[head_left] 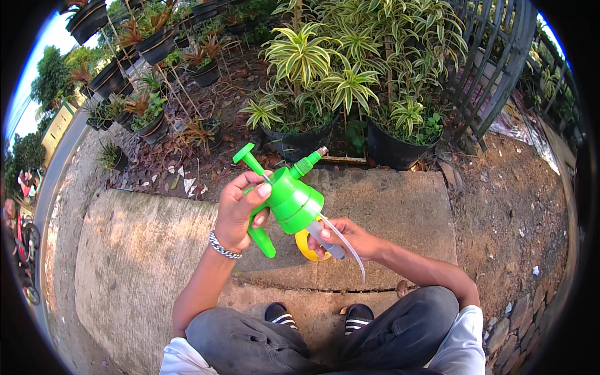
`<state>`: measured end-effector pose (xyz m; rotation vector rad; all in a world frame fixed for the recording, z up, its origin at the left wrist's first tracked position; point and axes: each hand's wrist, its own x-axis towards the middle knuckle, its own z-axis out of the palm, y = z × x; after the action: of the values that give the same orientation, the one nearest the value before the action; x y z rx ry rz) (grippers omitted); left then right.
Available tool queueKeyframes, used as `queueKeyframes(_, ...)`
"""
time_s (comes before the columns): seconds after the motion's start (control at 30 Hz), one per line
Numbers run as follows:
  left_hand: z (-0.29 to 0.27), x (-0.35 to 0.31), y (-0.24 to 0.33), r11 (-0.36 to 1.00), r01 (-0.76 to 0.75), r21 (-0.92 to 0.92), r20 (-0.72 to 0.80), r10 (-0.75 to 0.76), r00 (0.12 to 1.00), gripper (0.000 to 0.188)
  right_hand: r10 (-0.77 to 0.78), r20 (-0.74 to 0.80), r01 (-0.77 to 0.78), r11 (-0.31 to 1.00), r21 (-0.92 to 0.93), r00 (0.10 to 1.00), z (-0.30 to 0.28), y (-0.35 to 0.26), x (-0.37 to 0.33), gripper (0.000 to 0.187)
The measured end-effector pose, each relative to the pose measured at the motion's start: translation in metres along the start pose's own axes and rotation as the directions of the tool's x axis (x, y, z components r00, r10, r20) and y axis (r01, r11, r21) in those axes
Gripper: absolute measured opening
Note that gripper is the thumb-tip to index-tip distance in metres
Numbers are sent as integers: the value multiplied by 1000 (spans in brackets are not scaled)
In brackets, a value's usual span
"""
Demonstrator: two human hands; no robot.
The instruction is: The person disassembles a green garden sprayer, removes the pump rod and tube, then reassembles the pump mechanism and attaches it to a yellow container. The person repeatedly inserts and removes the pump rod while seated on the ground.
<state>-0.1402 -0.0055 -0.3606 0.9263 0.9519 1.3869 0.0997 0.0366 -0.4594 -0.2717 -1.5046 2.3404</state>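
A bright green pump sprayer head (296, 203) is held up before me, apart from any bottle. My left hand (240, 209) is closed round its handle, thumb beside the thin metal rod under the T-shaped plunger knob (244, 153). A green nozzle (307, 164) points up and to the right. From underneath runs a grey pump cylinder (326, 240), with a thin clear dip tube (350, 245) curving down beside it. My right hand (347, 239) is closed on the cylinder. Behind those fingers shows a yellow rounded thing (302, 242), mostly hidden; its kind is unclear.
Under me lies a concrete slab (150, 250), with my sandalled feet near its crack. Large black pots (400, 147) of striped-leaf plants line the far edge. More potted plants hang at upper left, a metal gate (500, 69) stands at right, and a red motorcycle (25, 247) is far left.
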Motion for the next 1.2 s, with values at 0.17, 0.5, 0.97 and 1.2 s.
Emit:
queueKeyframes(0.17, 0, -1, 2, 1000, 10, -4, 0, -10, 1000, 32, 26, -66, -10, 974, 225, 997, 16, -10, 1, 40)
queueKeyframes(0.5, 1, -2, 10, 999, 32, 28, -74, -30, 997, 29, 76, -88, -70, 995, 76, 993, 5, -13, -1, 34)
queueKeyframes(0.97, -11, -12, 54, 973, 1, 233, -154, 36, 987, 34, 63, 34, -69, 969, 239, 997, 31, -17, 46, 33)
queueKeyframes(1.2, -23, 4, 23, 978, 51, 202, -96, -32, 995, 30, 116, -53, -95, 950, 298, 992, 15, 26, 34, 33)
